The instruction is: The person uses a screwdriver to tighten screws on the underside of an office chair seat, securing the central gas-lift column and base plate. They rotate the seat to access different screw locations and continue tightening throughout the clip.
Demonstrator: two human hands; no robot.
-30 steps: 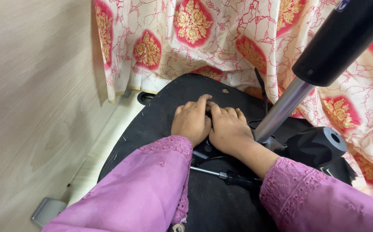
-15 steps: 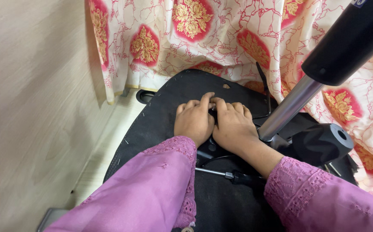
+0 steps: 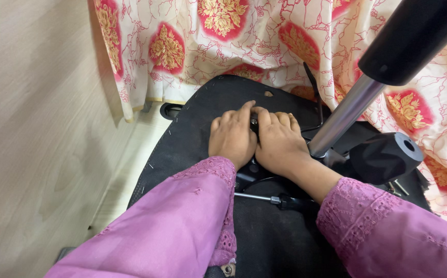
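Note:
An upturned black chair seat (image 3: 192,134) lies with its underside facing up. My left hand (image 3: 231,138) and my right hand (image 3: 280,144) lie side by side, palms down, on the mechanism at its middle. Their index fingers close from both sides on a small black knob (image 3: 254,124). Both wrists come out of purple sleeves. A chrome gas cylinder (image 3: 344,116) with a black cover (image 3: 414,36) rises just right of my right hand. A black-handled screwdriver (image 3: 277,200) lies on the seat under my right forearm.
A cream cloth with red and gold flowers (image 3: 208,41) drapes behind and to the right of the seat. A black tube-shaped part (image 3: 385,157) sits right of the cylinder. A beige wood-grain floor (image 3: 33,134) lies to the left.
Both hands stay pressed together on the same spot. The view has shifted slightly, so the seat and hands sit a little further right in the picture.

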